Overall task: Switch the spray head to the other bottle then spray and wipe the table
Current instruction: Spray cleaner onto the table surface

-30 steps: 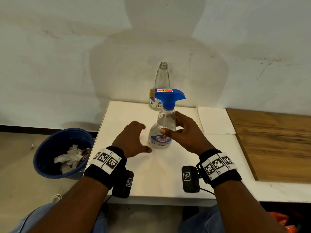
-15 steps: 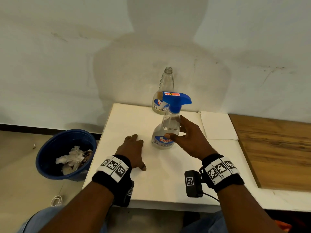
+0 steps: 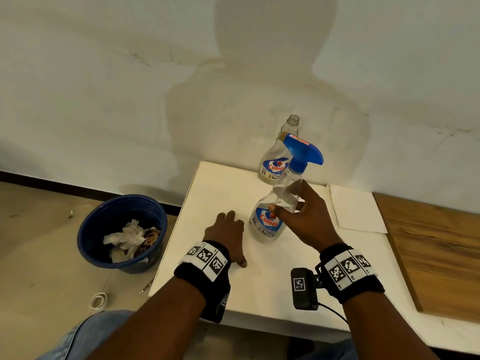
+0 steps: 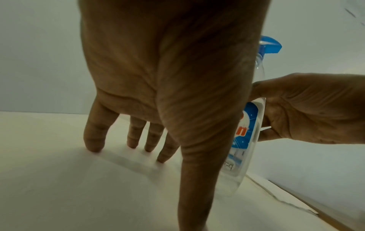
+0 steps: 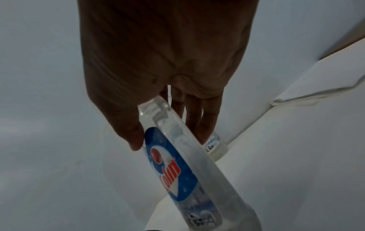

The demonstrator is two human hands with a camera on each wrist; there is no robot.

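Gripping the clear plastic spray bottle (image 3: 270, 214) with the blue-and-red label, the right hand (image 3: 306, 216) has thumb on the near side and fingers (image 5: 199, 118) wrapped round the narrow upper body. Bottle is tilted, top leaning right and away; from the head view the base looks at or just above the white table (image 3: 259, 287), contact not clear. Blue trigger spray head (image 3: 304, 152) sits on its neck, nozzle pointing right.

Left hand (image 3: 228, 237) is flat on the table just left of the bottle, fingers (image 4: 94, 137) straight and spread, tips touching the surface, holding nothing. In the left wrist view the thumb runs down beside the bottle; cannot tell if they touch.

Second clear plastic bottle (image 3: 278, 157), same label, open neck with no head, stands upright at the table's back edge near the wall, directly behind the held one.

White paper sheet (image 3: 355, 209) lies on the table right of the hands, beside a brown wooden board (image 3: 436, 245). Round blue plastic bin (image 3: 122, 232) with crumpled white tissues sits on the floor left of the table.
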